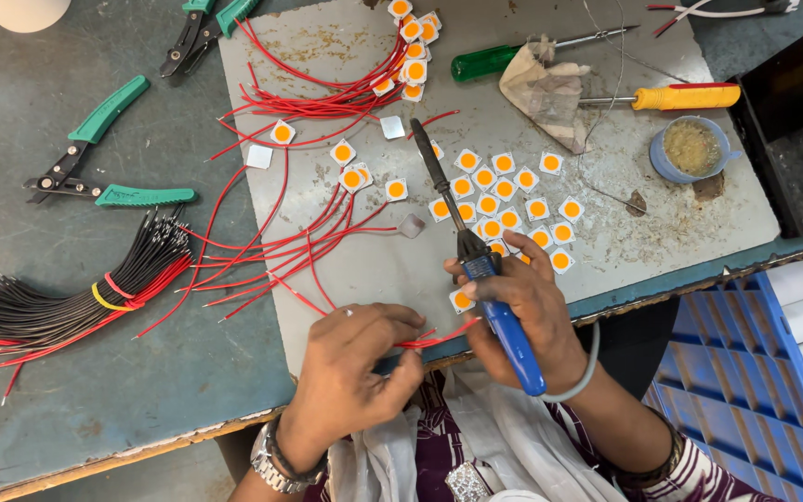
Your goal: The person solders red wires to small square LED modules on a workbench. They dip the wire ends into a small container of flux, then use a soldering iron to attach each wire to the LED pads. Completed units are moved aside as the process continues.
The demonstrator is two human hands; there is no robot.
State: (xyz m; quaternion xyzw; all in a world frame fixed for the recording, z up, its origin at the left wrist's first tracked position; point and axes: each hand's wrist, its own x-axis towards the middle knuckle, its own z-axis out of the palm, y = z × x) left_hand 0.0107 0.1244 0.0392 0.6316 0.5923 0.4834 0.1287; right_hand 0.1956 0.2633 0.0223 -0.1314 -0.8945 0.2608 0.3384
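My right hand (pixel 524 311) grips a soldering iron (pixel 476 258) with a blue handle and a black shaft, its tip pointing away over the grey work plate (pixel 346 56). Under that hand's thumb lies a small white square chip with an orange centre (pixel 461 299). My left hand (pixel 357 367) pinches a short red wire (pixel 443 336) whose end reaches toward that chip. Several more orange-centred chips (pixel 511 209) lie in a cluster just beyond the iron. Loose red wires (pixel 281 251), some joined to chips, fan out to the left.
A bundle of black and red wires (pixel 76 297) lies at left. Green-handled strippers (pixel 95 149) and pliers (pixel 199 33) are at upper left. Green (pixel 485 61) and yellow (pixel 680 97) screwdrivers, a rag (pixel 546 88) and a blue flux pot (pixel 690 149) sit far right. A blue crate (pixel 745 381) is at lower right.
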